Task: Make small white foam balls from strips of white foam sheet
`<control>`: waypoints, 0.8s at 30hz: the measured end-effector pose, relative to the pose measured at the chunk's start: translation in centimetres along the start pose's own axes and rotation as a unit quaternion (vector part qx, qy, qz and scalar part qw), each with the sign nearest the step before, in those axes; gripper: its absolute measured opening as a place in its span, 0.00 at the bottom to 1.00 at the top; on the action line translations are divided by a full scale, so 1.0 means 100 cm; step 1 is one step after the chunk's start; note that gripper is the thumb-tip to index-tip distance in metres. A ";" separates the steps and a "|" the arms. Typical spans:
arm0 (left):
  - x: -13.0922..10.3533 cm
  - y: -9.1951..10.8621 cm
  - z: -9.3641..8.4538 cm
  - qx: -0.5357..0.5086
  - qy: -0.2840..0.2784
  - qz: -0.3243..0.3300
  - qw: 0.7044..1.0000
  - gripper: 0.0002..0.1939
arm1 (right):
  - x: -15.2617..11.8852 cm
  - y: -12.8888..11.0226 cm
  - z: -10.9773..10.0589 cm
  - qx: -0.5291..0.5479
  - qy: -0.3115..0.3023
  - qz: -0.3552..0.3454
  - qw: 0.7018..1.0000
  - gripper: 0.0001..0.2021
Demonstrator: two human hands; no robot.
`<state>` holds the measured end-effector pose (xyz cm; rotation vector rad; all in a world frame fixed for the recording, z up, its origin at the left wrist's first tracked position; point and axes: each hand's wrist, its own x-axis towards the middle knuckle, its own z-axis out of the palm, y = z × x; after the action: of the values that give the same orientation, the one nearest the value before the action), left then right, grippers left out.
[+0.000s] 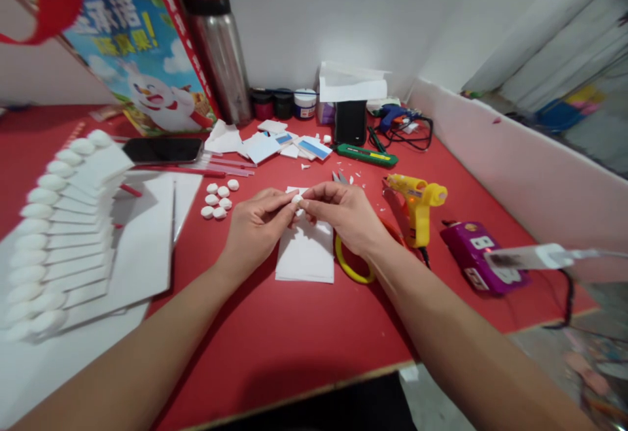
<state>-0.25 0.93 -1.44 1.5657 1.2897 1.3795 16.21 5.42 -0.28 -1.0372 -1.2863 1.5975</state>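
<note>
Both hands meet over a stack of white paper (305, 254), pinching a small white ball (297, 201) between their fingertips. My left hand (260, 225) grips it from one side, my right hand (341, 212) from the other. What the ball is made of I cannot make out. Several similar white balls (216, 199) lie in a cluster left of my left hand. Under my right wrist rest scissors with a yellow and orange handle (350, 267), partly hidden by the arm.
At left, a curved white stepped piece edged with white balls (73, 222) sits on white board. A yellow glue gun (417, 202) and purple power strip (483, 258) stand right. Behind are a green cutter (367, 155), card scraps (262, 148), a phone (163, 150) and a steel flask (218, 45).
</note>
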 end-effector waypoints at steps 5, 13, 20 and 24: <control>0.000 0.002 0.001 0.023 0.007 0.029 0.999 0.09 | -0.001 0.002 0.001 0.011 0.008 -0.006 1.000 0.13; 0.006 0.000 -0.002 -0.072 0.006 -0.085 0.994 0.10 | 0.003 0.001 -0.002 0.088 -0.027 0.033 0.995 0.17; 0.005 -0.005 -0.006 0.021 -0.024 -0.001 0.999 0.12 | 0.002 0.000 -0.001 0.051 -0.015 0.027 0.998 0.17; 0.004 -0.003 -0.006 0.045 -0.028 0.038 0.998 0.13 | 0.001 0.000 0.001 0.039 -0.008 0.032 0.999 0.16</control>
<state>-0.88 1.33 -1.47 1.7175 1.2875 1.3304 16.13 5.51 -0.24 -1.0270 -1.2031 1.6940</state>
